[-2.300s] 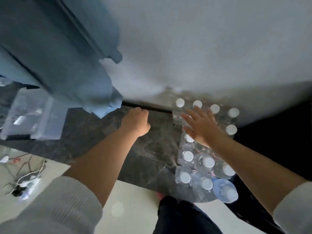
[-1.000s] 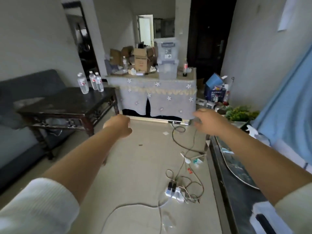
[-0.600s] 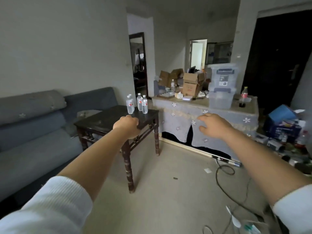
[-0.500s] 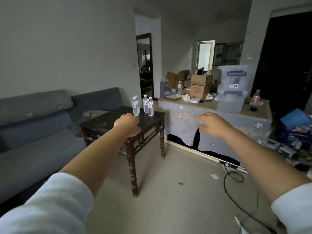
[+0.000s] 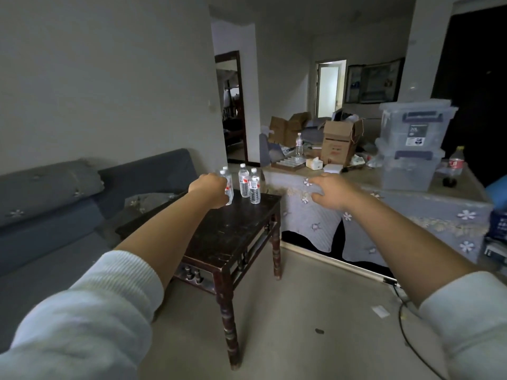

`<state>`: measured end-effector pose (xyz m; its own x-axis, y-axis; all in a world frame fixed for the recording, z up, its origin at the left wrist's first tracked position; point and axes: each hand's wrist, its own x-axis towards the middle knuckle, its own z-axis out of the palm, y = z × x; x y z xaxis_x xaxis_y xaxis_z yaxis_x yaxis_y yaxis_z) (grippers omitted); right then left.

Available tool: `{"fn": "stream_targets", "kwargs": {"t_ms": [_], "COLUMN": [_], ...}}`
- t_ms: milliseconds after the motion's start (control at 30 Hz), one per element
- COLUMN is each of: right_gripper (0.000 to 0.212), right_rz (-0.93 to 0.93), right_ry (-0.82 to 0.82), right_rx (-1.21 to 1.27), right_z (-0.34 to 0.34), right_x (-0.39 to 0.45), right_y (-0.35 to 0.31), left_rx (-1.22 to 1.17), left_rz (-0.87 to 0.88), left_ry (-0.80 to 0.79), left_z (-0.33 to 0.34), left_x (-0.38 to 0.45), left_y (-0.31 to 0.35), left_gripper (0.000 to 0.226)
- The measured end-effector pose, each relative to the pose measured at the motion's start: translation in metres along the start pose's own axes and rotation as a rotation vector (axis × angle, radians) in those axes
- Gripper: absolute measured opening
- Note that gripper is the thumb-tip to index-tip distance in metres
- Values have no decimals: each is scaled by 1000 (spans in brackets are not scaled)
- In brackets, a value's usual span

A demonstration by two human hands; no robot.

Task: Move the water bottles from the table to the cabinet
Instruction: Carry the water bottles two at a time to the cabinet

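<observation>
Head view, the only camera: both arms reach forward, white ribbed sleeves pushed back. Three or four small clear plastic water bottles (image 5: pixel 245 184) with white caps and red-and-white labels stand upright in a tight cluster at the far corner of the dark carved wooden tabletop (image 5: pixel 233 231), at about twelve o'clock from the wearer. The left hand (image 5: pixel 210 193) is loosely curled, overlapping the nearest bottle of the cluster at about eleven o'clock; whether the fingers touch it or merely sit in front of it I cannot tell. The right hand (image 5: pixel 330 191) hangs empty at about one o'clock, fingers half-open and relaxed, in front of the grey flower-patterned cloth (image 5: pixel 411 215) draped over a long counter. A grey sofa (image 5: pixel 68 209) lies at nine o'clock. No cabinet is in sight from here.

Handling, as a judgement: the bottles look full and sealed, so modestly heavy for their size, with thin walls that give under a squeeze and smooth film that may slip. Gripping around the labelled mid-body, or pinching just under the cap collar, should hold best; packed so closely, the neighbours could topple if one is dragged out sideways rather than lifted.
</observation>
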<state>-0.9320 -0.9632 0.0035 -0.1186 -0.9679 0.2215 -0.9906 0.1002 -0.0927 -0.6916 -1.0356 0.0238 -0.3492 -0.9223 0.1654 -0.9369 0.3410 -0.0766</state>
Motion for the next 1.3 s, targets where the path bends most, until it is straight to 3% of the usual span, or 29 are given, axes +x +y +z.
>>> {"fn": "stream_targets", "kwargs": {"t_ms": [333, 633, 1000, 1100, 1233, 1300], "right_gripper": [48, 46, 29, 30, 13, 21], "right_rz": [-11, -73, -203, -219, -213, -209], "right_ry": [-25, -123, -273, -288, -332, -356], "right_rx": [27, 134, 204, 213, 168, 172], "right_z": [50, 100, 191, 215, 246, 263], "right_x": [186, 369, 540, 598, 666, 698], "right_y": [40, 90, 89, 83, 75, 72], "left_rx": [6, -51, -13, -19, -47, -47], "left_rz": [-14, -176, -270, -254, -220, -193], "left_ry": [-40, -83, -221, -240, -313, -344], "left_z": [60, 100, 172, 196, 222, 233], "left_x": [183, 350, 500, 551, 614, 645], "left_y": [-10, -11, -54, -73, -93, -103], "left_gripper": [43, 39, 42, 43, 45, 45]}}
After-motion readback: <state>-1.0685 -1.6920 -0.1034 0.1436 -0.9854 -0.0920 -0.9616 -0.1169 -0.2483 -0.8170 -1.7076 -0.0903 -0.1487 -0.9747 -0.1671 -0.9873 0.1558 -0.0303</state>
